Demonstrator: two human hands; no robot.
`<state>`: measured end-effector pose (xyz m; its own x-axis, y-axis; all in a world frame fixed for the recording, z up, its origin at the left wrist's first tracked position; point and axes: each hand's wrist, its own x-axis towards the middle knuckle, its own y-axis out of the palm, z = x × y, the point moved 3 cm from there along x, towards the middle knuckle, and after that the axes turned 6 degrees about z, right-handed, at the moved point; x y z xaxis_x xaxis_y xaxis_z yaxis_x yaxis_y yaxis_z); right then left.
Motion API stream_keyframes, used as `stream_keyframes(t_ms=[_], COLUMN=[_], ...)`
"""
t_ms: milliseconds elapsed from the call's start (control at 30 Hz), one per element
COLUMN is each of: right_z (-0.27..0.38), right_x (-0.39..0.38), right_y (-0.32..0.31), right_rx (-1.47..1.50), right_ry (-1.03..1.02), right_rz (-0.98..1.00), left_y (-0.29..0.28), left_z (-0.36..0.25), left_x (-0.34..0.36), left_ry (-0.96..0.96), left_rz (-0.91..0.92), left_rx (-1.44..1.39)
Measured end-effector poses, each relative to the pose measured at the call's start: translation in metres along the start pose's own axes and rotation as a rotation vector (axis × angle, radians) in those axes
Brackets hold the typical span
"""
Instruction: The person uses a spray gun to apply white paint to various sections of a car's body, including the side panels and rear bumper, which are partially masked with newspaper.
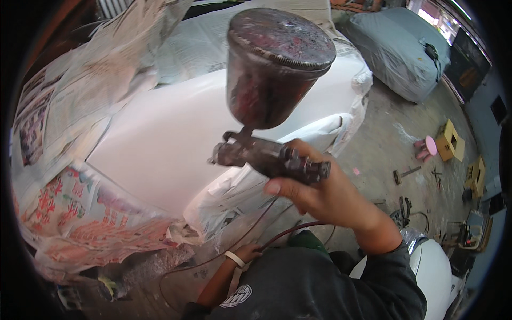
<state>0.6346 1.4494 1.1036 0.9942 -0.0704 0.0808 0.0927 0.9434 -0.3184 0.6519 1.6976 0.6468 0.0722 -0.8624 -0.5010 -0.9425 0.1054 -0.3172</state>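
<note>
A paint-stained metal spray gun (256,156) with a large lidded cup (274,69) on top is held upright in front of me. My right hand (314,194) grips it from behind, fingers wrapped round its body, over a white car body panel (149,138). Lower down, my left hand (246,254), with a pale band at the wrist, is closed on a dark red hose (290,229). Newspaper masking (74,80) covers the car around the white panel, and printed red-and-white paper (80,213) hangs along its lower left.
A grey-covered vehicle (394,48) stands at back right. On the concrete floor (368,138) at the right are a pink stool (425,148), wooden boxes (448,140), a hammer (405,175) and other tools. A rounded white object (432,282) sits at lower right, beside me.
</note>
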Motion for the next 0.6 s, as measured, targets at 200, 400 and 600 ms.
stream_keyframes(t_ms=[200,400,600], right_z=[-0.055,-0.129,-0.200], right_x=[-0.006,-0.020,-0.040], right_y=[-0.103,-0.250,-0.384], right_rx=[-0.041,-0.048,0.030], right_ry=[0.111,0.183,0.199], right_rz=[-0.391,-0.577,-0.715], left_y=[-0.025,-0.036,-0.031], left_z=[-0.064,-0.123,-0.176], left_x=[0.028,0.105,0.199], left_ry=[0.009,0.112,-0.011], left_rz=[-0.008,-0.040,-0.052], left_rx=[-0.231,-0.411,-0.490])
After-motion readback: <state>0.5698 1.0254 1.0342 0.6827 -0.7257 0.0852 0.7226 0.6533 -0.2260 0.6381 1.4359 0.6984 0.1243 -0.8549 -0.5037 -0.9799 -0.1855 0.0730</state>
